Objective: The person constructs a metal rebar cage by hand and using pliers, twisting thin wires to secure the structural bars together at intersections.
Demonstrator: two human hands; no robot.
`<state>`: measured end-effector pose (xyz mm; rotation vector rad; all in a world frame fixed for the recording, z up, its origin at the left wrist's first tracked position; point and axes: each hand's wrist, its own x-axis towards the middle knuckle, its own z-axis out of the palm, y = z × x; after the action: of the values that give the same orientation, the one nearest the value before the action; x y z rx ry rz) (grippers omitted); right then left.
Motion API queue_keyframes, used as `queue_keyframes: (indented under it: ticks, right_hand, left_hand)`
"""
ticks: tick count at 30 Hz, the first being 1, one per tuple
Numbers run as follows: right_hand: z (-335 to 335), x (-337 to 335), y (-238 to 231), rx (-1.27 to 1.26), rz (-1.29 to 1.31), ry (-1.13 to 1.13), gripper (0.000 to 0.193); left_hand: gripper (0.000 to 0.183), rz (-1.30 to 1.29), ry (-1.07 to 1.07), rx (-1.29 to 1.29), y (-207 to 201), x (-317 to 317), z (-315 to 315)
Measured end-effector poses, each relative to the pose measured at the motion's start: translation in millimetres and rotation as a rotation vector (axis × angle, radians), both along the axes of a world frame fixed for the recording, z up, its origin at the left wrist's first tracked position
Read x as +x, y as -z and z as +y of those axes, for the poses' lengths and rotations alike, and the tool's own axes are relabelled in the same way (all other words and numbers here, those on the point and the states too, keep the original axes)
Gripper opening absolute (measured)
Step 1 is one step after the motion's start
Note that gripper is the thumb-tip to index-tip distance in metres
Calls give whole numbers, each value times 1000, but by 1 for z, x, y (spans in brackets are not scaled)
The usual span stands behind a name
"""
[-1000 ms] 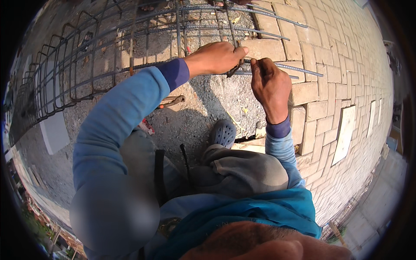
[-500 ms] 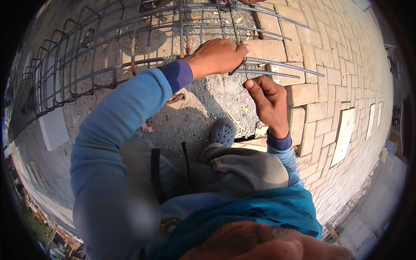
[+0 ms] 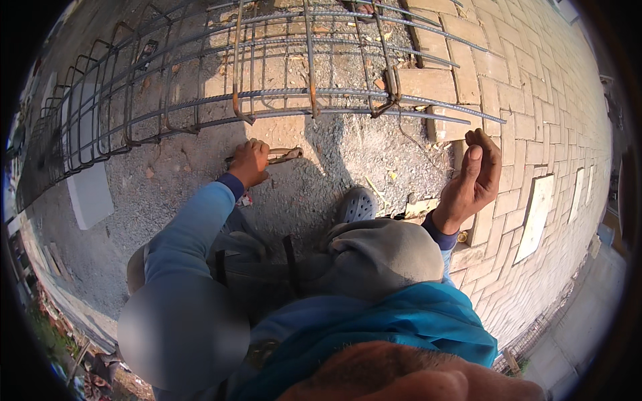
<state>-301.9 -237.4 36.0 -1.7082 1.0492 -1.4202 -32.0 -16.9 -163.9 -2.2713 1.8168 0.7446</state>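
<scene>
On the gravel below the steel cage, my left hand (image 3: 251, 162) is closed round one end of a rusty pair of pincers (image 3: 287, 155); their other end sticks out to the right. My right hand (image 3: 473, 177) hovers over the paving beside the bar ends, palm turned up, thumb and fingers apart, holding nothing. A rebar cage (image 3: 267, 93) of long ribbed bars and bent stirrups stretches across the far side. At its right end stirrups (image 3: 389, 93) meet the lower bars, and a thin tie wire (image 3: 413, 137) trails down from there.
Beige paving blocks (image 3: 515, 144) cover the right side, with pale rectangular slabs (image 3: 535, 217) set among them. Loose bar ends (image 3: 491, 119) jut over the blocks. A white board (image 3: 90, 197) lies at left. My clog (image 3: 359, 204) rests on the gravel.
My left hand has left the stirrup joint, moving down and left to the pincers. My right hand has released the tie wire and shifted right and slightly down, opening.
</scene>
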Motion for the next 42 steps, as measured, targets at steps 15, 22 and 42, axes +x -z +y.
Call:
queue_keyframes:
  ticks: [15,22,42]
  right_hand:
    - [33,7,-1,168,-35,-101,22]
    - [37,-4,-17,397,-47,-341,39]
    - [19,-2,-120,823,532,-541,55]
  left_hand:
    - [51,520,4,-164,-29,-30,-20]
    - [47,945,-31,-549,-121,-87,-73]
    - [57,1493,-581,-657,-117,-127,-156]
